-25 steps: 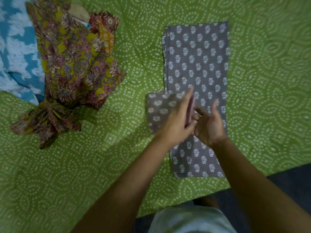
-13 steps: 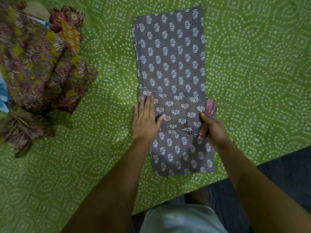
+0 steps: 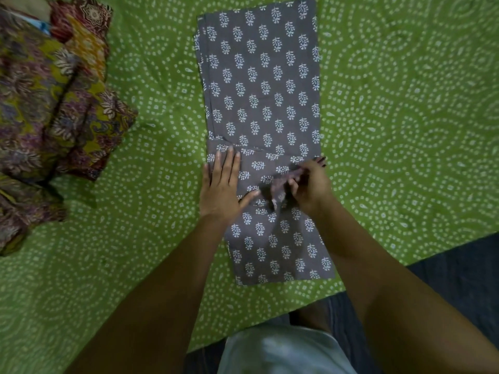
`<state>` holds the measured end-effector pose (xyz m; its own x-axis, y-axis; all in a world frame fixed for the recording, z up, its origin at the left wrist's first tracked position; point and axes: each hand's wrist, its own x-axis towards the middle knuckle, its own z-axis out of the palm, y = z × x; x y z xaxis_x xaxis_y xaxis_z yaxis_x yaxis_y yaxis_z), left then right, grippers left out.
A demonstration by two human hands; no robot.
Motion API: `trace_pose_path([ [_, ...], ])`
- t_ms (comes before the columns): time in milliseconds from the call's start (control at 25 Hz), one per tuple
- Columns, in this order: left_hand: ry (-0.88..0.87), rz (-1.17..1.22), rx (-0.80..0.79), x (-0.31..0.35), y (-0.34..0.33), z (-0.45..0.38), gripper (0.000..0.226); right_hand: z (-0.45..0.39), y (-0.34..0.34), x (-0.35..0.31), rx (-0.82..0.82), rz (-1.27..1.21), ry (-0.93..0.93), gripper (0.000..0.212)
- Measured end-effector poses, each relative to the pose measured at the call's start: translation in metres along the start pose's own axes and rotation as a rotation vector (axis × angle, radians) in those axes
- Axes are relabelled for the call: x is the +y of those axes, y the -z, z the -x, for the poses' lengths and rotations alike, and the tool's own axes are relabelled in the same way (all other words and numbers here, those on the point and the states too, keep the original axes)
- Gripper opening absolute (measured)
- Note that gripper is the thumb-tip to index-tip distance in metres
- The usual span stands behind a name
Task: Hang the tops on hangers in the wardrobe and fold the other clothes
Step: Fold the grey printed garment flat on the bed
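While hands (image 3: pixel 266 186) press, grey leaf-print cloth (image 3: pixel 263 103), green dotted bedspread (image 3: pixel 405 103)

A second ago both hands met above the grey printed garment (image 3: pixel 263 103). Since then the left hand (image 3: pixel 225 184) has flattened on its folded band, and the right hand (image 3: pixel 310 184) has drawn a bunched edge inward.
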<state>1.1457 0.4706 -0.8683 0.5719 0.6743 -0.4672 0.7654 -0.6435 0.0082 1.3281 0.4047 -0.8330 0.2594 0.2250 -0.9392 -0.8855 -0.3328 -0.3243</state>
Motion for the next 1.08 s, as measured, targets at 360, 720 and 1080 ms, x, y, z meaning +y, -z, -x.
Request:
trace_pose_path([
  [360, -0.565, -0.129, 0.018, -0.043, -0.02, 0.048, 0.097, -0.015, 0.138, -0.008, -0.439, 2.18, 1.248, 0.079],
  [720, -0.345, 0.485, 0.053, -0.036, -0.021, 0.033, 0.054, -0.046, 0.096, -0.018, -0.721, 1.864, 0.926, 0.041],
  [1080, 0.554, 1.311, -0.267, -0.059, 0.0, -0.077, 0.106, -0.066, 0.004, -0.076, -0.442, 0.675, 0.067, 0.059],
])
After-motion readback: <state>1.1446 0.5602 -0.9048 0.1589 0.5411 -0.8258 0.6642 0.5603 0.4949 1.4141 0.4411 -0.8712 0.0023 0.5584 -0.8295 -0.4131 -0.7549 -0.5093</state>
